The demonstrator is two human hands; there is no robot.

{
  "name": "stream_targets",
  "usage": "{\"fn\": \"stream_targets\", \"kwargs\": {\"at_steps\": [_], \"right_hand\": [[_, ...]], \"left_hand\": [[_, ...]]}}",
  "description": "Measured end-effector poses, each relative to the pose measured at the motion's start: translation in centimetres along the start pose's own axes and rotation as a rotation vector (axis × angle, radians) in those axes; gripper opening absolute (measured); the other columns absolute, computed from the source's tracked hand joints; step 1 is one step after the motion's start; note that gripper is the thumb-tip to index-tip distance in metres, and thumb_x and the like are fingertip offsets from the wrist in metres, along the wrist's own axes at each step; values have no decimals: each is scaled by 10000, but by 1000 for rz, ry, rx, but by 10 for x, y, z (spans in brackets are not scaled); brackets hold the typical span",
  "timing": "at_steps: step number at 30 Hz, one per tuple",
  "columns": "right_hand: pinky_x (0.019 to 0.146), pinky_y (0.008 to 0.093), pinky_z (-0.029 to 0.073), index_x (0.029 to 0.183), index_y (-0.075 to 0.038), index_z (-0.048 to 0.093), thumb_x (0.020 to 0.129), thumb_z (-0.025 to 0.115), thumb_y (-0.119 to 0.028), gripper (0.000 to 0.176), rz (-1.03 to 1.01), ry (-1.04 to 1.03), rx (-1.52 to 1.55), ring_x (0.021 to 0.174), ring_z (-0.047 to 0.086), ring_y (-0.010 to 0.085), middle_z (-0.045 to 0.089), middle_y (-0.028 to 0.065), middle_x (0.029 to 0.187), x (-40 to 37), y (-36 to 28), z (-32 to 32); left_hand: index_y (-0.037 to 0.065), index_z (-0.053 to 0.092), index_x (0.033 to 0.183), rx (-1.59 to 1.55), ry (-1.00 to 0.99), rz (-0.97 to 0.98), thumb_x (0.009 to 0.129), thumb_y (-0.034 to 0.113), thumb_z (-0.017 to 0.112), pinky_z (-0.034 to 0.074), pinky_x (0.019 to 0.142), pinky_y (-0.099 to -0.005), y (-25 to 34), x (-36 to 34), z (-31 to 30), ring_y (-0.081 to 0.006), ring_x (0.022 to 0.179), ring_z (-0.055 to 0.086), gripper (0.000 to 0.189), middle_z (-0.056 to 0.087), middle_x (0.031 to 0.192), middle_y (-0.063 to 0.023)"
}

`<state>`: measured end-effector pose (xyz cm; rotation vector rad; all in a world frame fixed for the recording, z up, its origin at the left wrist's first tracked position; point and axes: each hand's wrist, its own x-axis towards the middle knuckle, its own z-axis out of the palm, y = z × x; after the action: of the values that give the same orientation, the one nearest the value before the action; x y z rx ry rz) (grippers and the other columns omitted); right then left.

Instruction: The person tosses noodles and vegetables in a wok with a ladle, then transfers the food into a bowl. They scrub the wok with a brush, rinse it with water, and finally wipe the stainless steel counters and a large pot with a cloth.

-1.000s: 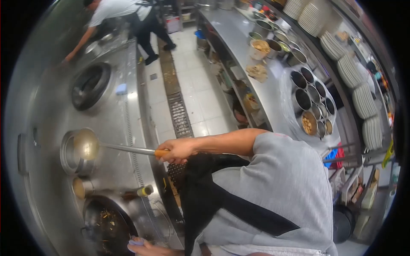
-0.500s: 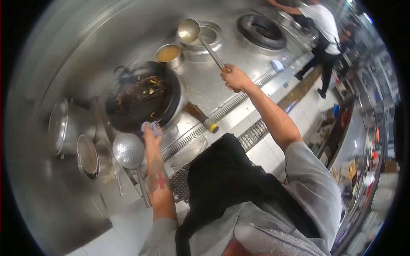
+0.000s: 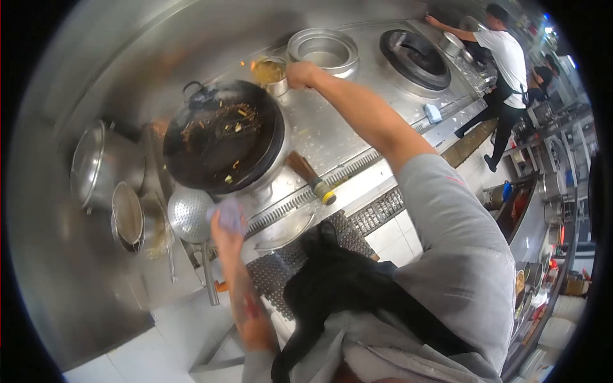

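My left hand [image 3: 227, 230] is closed on a bunched lavender cloth [image 3: 228, 214], just off the near rim of the black wok [image 3: 204, 156]. Shredded food and small yellow and green bits lie scattered in the wok. My right hand [image 3: 302, 75] is a fist at the side of a small metal pot [image 3: 276, 84] of yellowish liquid. The ladle it held a moment ago is mostly hidden behind the hand and pot. A perforated skimmer [image 3: 189, 216] lies beside my left hand, handle towards me.
A bamboo wok brush [image 3: 311, 179] lies on the stove's front edge. Behind stand a round metal container [image 3: 324, 51] and another burner [image 3: 415, 60]. A stockpot [image 3: 105, 167] and a strainer [image 3: 129, 214] sit at left. Another person [image 3: 507, 64] works at far right.
My right hand has moved left and away from me to the small pot, with the ladle. My left hand and cloth have drawn back from the wok rim. Less food shows in the wok.
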<state>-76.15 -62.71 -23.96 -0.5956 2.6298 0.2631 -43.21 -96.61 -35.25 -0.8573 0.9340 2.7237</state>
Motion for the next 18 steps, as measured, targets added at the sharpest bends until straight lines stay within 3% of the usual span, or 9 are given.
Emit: {"fn": "stream_targets", "kwargs": {"at_steps": [1,2,5,9,12,15,16,18], "right_hand": [[554,409,534,799,6,722,753,564,-105,198,106,224,118,622,686,289,688,205,723,-49,-4,-13],[589,411,548,829,12,723,768,566,-128,218,206,450,244,646,698,298,690,212,729,-80,-2,-20],[682,411,563,838,13,725,787,551,-128,230,293,503,364,718,711,318,701,209,779,-97,41,-56],[719,411,570,908,25,720,817,517,-120,265,509,557,688,798,723,336,714,225,874,-88,92,-61],[725,417,569,898,23,723,805,528,-124,261,555,657,681,762,721,357,712,232,857,-76,114,-22],[742,425,570,930,31,719,805,536,-116,266,553,728,580,822,723,351,717,231,902,-85,133,29],[742,425,570,930,31,719,805,536,-116,266,548,729,580,822,723,351,717,231,902,-73,141,42],[694,444,570,937,20,715,813,551,-113,245,577,526,429,880,713,300,714,196,965,-35,160,63]], "left_hand": [[108,565,1109,15,20,35,926,391,599,468,613,-313,6,-39,7,-223,691,578,338,607,833,-93],[111,564,1111,120,44,54,925,383,618,470,610,-316,3,-44,-31,-206,686,573,334,599,818,-81],[109,564,1112,284,168,55,920,350,657,482,612,-326,15,-67,-90,-162,664,552,322,571,773,-55],[95,556,1139,276,245,150,923,357,646,499,626,-335,11,-104,-77,-167,642,536,352,596,805,-72],[77,533,1213,192,233,204,921,321,628,525,666,-352,-3,-116,-83,-187,675,543,392,638,943,-112],[47,454,1355,152,179,201,907,258,582,532,702,-351,-24,-138,-91,-248,885,618,511,612,1214,-179],[47,454,1355,150,181,206,907,258,582,532,702,-351,-28,-141,-95,-248,885,618,511,612,1214,-179],[28,433,1365,190,106,166,899,248,583,526,707,-346,-33,-146,-101,-270,914,633,537,624,1205,-192]]}}
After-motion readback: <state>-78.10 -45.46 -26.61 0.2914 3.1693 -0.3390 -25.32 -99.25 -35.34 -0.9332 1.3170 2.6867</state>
